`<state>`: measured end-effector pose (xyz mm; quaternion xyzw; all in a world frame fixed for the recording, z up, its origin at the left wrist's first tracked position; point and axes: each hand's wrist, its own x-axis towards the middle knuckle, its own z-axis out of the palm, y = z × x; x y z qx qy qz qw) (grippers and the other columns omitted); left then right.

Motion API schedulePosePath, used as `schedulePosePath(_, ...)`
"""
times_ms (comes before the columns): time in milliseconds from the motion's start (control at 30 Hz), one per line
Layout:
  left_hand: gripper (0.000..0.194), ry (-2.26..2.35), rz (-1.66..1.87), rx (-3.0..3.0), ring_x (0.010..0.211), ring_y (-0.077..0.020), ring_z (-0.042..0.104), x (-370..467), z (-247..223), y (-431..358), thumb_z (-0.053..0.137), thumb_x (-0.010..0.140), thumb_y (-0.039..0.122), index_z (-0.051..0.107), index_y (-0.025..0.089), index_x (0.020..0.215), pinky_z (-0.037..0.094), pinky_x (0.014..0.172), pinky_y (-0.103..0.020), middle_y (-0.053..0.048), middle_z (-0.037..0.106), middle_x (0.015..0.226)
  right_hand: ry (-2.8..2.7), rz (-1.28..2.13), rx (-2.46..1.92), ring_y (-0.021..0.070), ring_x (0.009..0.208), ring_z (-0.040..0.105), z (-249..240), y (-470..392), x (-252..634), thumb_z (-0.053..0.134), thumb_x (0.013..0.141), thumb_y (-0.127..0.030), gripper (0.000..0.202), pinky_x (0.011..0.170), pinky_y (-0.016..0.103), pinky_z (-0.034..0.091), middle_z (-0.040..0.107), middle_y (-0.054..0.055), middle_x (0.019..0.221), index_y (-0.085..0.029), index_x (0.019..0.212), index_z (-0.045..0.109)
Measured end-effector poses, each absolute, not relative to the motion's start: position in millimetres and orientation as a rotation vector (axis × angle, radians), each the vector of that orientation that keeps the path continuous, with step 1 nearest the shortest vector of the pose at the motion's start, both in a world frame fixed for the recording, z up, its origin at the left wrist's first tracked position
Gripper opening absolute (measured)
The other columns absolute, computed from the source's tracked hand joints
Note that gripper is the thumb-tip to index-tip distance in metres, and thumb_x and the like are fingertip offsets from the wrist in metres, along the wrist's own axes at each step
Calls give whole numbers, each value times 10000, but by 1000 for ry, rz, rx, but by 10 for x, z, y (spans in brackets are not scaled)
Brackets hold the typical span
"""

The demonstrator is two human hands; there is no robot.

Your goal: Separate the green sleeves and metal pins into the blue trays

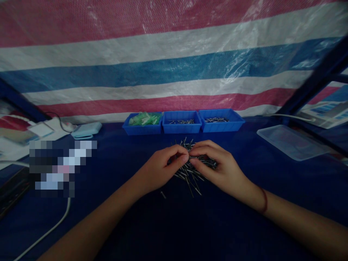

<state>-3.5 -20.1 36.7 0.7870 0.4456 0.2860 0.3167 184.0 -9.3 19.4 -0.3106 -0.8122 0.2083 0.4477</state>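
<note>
A loose heap of thin metal pins (194,179), like nails or rivets, lies on the dark blue tabletop (168,228). Over it my left hand (160,166) is closed, thumb and forefinger pinched together. Opposite, my right hand (225,168) curls inward, its fingertips meeting those of the left. Whatever sits between the fingertips is too small and dark to name. One short metal piece (163,195) lies apart from the heap, nearer to me and below my left hand.
Three blue bins stand in a row behind the heap: the left bin (143,130) holds green plastic packets (145,119), the middle bin (181,129) and right bin (224,126) metal pins. A clear plastic lid (292,143) lies right; a white cable (51,232) runs along the left.
</note>
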Motion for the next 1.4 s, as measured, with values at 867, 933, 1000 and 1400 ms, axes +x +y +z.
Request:
schedulePosePath(867, 100, 1166, 931, 1894, 719, -123, 568, 81, 369, -302, 524, 858, 251, 597, 195, 898, 443, 661, -252, 10, 632, 825, -1913, 458, -755, 158, 842, 578, 246, -167, 1839, 591, 796, -147, 82, 708, 310, 495, 578, 41, 902, -210, 838, 624)
schedulePosePath(933, 87, 1194, 976, 1904, 730, -123, 572, 85, 368, -304, 540, 848, 245, 597, 197, 892, 446, 674, -256, 6, 631, 843, -1920, 453, -764, 157, 849, 577, 245, -166, 1840, 581, 800, -139, 88, 713, 305, 493, 579, 44, 905, -205, 840, 622)
schedulePosePath(1000, 71, 1229, 1021, 1925, 745, -128, 576, 88, 371, -309, 555, 837, 237, 598, 197, 876, 449, 691, -263, 4, 628, 848, -1924, 449, -766, 161, 854, 579, 238, -161, 1839, 577, 797, -137, 92, 712, 305, 495, 578, 46, 906, -206, 841, 619)
schedulePosePath(1400, 71, 1268, 1136, 1996, 733, -128, 589, 102, 401, -369, 601, 807, 257, 605, 211, 860, 462, 680, -250, 13, 632, 821, -1979, 531, -734, 165, 887, 573, 170, -131, 1823, 558, 824, -158, 107, 745, 322, 496, 568, 50, 940, -214, 885, 624)
